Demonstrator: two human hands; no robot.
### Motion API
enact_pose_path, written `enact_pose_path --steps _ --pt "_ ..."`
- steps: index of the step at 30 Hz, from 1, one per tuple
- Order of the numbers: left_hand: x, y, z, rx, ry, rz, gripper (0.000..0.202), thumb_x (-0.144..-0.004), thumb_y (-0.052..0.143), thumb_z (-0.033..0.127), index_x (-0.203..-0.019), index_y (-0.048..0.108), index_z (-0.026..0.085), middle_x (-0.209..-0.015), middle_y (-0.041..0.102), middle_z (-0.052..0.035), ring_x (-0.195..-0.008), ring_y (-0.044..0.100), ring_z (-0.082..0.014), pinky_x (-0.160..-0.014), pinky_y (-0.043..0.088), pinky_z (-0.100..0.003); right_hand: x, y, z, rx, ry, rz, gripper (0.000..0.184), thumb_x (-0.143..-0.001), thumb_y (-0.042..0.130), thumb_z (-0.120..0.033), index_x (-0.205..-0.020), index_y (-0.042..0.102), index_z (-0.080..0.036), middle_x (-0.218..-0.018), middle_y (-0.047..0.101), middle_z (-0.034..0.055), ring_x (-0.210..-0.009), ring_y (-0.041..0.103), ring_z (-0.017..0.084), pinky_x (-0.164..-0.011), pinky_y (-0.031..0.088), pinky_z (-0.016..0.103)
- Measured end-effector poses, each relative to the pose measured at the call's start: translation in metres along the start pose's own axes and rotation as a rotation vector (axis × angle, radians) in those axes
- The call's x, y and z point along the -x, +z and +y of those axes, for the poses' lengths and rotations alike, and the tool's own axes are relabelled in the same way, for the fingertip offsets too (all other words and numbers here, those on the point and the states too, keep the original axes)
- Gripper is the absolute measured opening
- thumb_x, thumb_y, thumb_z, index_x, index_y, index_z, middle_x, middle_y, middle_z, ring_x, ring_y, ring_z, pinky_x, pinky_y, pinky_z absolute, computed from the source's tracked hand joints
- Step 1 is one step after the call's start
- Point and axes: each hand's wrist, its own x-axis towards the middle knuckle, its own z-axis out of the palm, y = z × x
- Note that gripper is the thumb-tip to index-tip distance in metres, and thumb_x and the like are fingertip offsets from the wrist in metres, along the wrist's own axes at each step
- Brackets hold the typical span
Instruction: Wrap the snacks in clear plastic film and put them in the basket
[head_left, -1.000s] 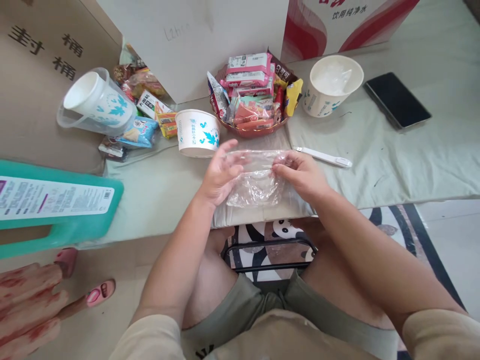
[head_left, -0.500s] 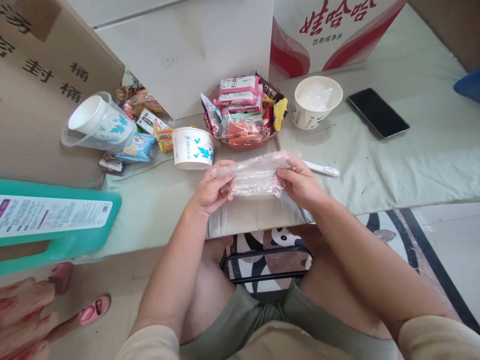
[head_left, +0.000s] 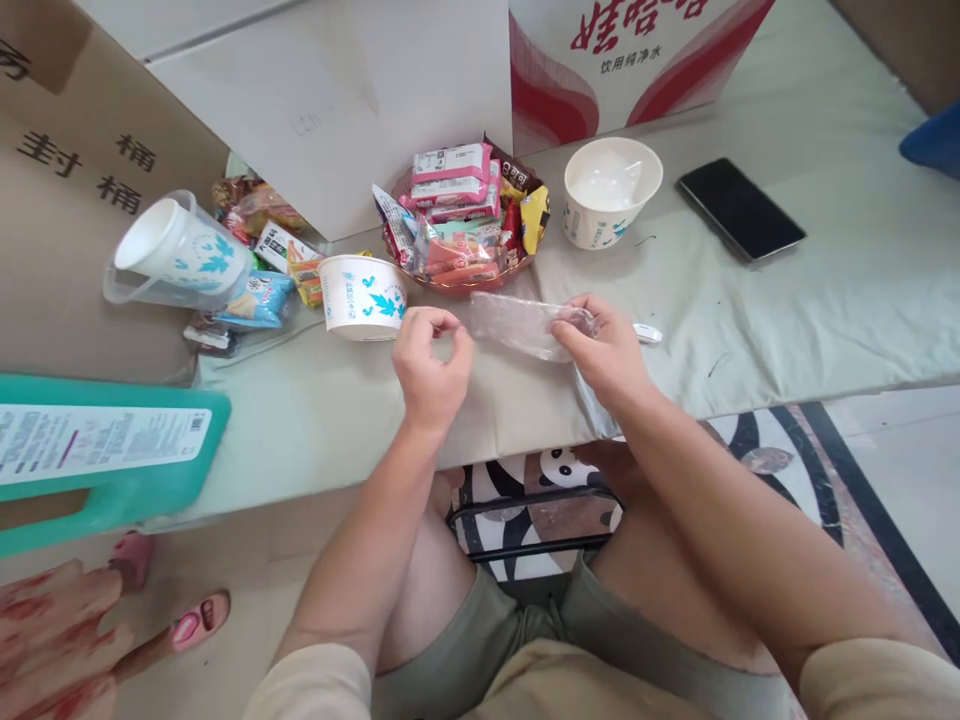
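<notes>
My right hand [head_left: 604, 350] pinches a folded clear plastic bag [head_left: 517, 325] between thumb and fingers. The bag stretches leftward as a flat strip above the cloth. My left hand [head_left: 433, 365] is closed in a loose pinch, just left of the bag's free end. I cannot make out anything between its fingertips. A white paper bowl with blue leaves [head_left: 365, 298] stands beside my left hand. Behind the bag is a dish [head_left: 480, 288] heaped with wrapped snacks [head_left: 454, 190]. A white plastic handle [head_left: 649, 333] shows partly behind my right hand.
Another paper bowl [head_left: 611, 195] holds clear plastic. A black phone [head_left: 741, 208] lies to its right. At left are nested cups [head_left: 176, 245], snack packets [head_left: 259, 298] and a green jug [head_left: 172, 470]. Boxes [head_left: 337, 100] stand behind. Another person's sandalled foot [head_left: 201, 620] is at lower left.
My left hand has let go of the plastic bag and curled its fingers. The bag, spread between both hands before, is now a narrower strip in my right hand. The view has shifted slightly.
</notes>
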Motion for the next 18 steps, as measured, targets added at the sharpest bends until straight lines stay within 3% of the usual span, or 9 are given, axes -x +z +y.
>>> enact_pose_path --steps 1,3,6,9,11,14,16,18 --pt "0.003 0.004 0.007 0.011 0.034 -0.025 0.010 -0.081 0.063 0.022 -0.090 0.063 0.022 -0.092 0.068 -0.0035 -0.092 0.065 -0.0189 -0.088 0.054 -0.035 0.002 0.000 -0.001 -0.003 -0.019 -0.016 0.018 -0.069 0.064 -0.037 -0.076 0.055 -0.023 -0.073 0.057 -0.0027 -0.066 0.048 0.012 -0.064 0.035 0.030" --pt "0.008 0.012 0.021 0.134 -0.042 -0.157 0.023 -0.084 0.068 0.031 -0.106 0.065 0.022 -0.112 0.072 -0.0072 -0.110 0.067 -0.0217 -0.101 0.053 -0.038 0.006 0.002 -0.003 -0.066 -0.043 -0.074 0.016 -0.070 0.064 -0.035 -0.073 0.054 -0.023 -0.072 0.056 -0.0029 -0.066 0.047 0.012 -0.064 0.035 0.030" --pt "0.011 0.027 0.035 0.501 -0.363 -0.371 0.049 -0.083 0.075 0.051 -0.121 0.062 0.023 -0.136 0.069 -0.0111 -0.126 0.066 -0.0254 -0.108 0.052 -0.039 0.010 0.009 -0.005 -0.330 -0.003 -0.197 0.022 -0.070 0.069 -0.035 -0.073 0.051 -0.023 -0.066 0.047 -0.0061 -0.063 0.042 0.011 -0.062 0.034 0.028" --pt "0.008 0.040 0.039 0.763 -0.582 -0.469 0.061 -0.075 0.082 0.059 -0.122 0.065 0.024 -0.133 0.071 -0.0103 -0.119 0.070 -0.0256 -0.101 0.056 -0.037 0.008 0.015 -0.003 -0.570 0.067 -0.294 0.026 -0.071 0.071 -0.039 -0.077 0.050 -0.024 -0.068 0.047 -0.0064 -0.064 0.044 0.011 -0.063 0.038 0.027" --pt "0.005 0.046 0.039 0.775 -0.629 -0.433 0.055 -0.075 0.083 0.056 -0.116 0.070 0.023 -0.127 0.074 -0.0089 -0.115 0.071 -0.0239 -0.098 0.057 -0.035 0.003 0.015 -0.002 -0.507 0.021 -0.268 0.022 -0.075 0.069 -0.038 -0.082 0.055 -0.024 -0.073 0.054 -0.0046 -0.069 0.049 0.012 -0.067 0.042 0.029" --pt "0.003 0.049 0.036 0.695 -0.617 -0.313 0.043 -0.079 0.080 0.055 -0.107 0.072 0.024 -0.116 0.074 -0.0064 -0.107 0.070 -0.0206 -0.092 0.057 -0.032 -0.008 0.009 -0.002 -0.201 -0.154 -0.045 0.022 -0.074 0.070 -0.030 -0.093 0.061 -0.024 -0.087 0.061 -0.0011 -0.081 0.055 0.015 -0.078 0.044 0.033" --pt "0.001 0.047 0.038 0.614 -0.543 -0.245 0.037 -0.082 0.079 0.053 -0.106 0.072 0.025 -0.110 0.073 -0.0039 -0.100 0.069 -0.0181 -0.089 0.055 -0.030 -0.017 0.001 -0.003 -0.111 -0.205 0.104 0.031 -0.073 0.071 -0.027 -0.101 0.059 -0.025 -0.093 0.060 0.0001 -0.088 0.055 0.017 -0.082 0.044 0.034" --pt "-0.005 0.044 0.047 0.523 -0.432 -0.180 0.033 -0.085 0.079 0.050 -0.107 0.070 0.026 -0.107 0.071 -0.0018 -0.098 0.067 -0.0172 -0.087 0.053 -0.028 -0.027 -0.008 -0.006 -0.189 -0.187 0.179 0.033 -0.076 0.070 -0.031 -0.105 0.056 -0.026 -0.094 0.057 0.0006 -0.089 0.055 0.017 -0.082 0.045 0.033"
